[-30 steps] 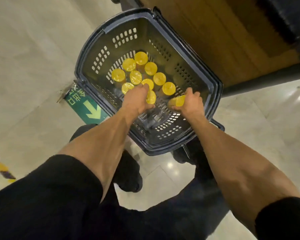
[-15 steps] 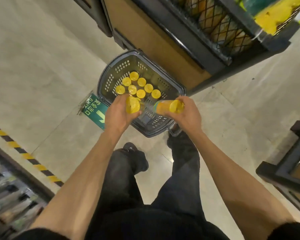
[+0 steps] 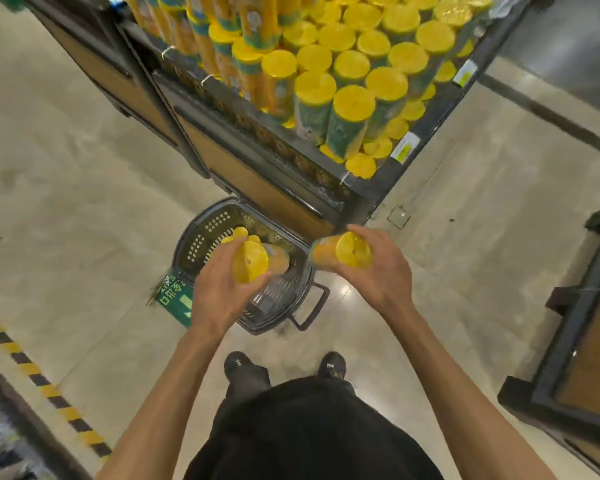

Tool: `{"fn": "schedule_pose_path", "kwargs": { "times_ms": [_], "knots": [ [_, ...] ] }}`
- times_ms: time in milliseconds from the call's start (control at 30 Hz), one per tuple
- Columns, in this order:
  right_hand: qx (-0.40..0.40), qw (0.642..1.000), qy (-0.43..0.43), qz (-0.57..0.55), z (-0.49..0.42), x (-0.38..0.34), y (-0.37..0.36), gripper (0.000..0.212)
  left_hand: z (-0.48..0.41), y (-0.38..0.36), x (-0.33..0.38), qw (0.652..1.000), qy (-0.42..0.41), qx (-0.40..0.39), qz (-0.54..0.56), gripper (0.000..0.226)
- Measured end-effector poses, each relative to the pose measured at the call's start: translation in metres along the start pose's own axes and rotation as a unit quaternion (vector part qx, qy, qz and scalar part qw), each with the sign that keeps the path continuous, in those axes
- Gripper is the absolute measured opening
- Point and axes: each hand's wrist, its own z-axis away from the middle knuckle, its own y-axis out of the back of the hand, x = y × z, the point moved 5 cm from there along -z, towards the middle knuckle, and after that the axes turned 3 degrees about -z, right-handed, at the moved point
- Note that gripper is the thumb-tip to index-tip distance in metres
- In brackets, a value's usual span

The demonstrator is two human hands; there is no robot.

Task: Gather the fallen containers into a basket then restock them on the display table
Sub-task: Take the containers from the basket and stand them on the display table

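Head view, looking down. The left hand (image 3: 219, 296) is curled round a yellow-lidded container (image 3: 253, 261), its lid toward the camera, held above the basket (image 3: 201, 237). The right hand (image 3: 381, 271) grips a second container (image 3: 343, 254), tilted nearly sideways, just beyond the basket's right rim. The two hands are apart. The basket stands on the floor at the foot of the display table (image 3: 253, 188), between it and the person's shoes (image 3: 331, 365). A few more lids (image 3: 239, 233) show near its far wall. On the table, stacked containers (image 3: 352, 98) stand upright in tiers up to its near edge and right corner. A green floor sign (image 3: 174, 296) lies at the basket's near left side.
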Motion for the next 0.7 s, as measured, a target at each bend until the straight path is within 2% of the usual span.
{"fn": "schedule_pose_path", "kwargs": {
  "times_ms": [267, 500, 700],
  "knots": [
    [0.076, 0.995, 0.015, -0.06, -0.026, 0.027, 0.111, 0.067, -0.008, -0.018, 0.12, 0.996, -0.058, 0.066, 0.027, 0.068],
    [0.095, 0.99, 0.043, -0.098, -0.052, 0.035, 0.172, 0.064, -0.03, -0.01, 0.19, 0.992, -0.099, 0.071, 0.038, 0.067],
    [0.077, 0.986, 0.098, -0.112, -0.104, 0.031, 0.201, 0.065, -0.07, -0.006, 0.233, 0.989, -0.116, 0.079, 0.038, 0.072]
  ]
}}
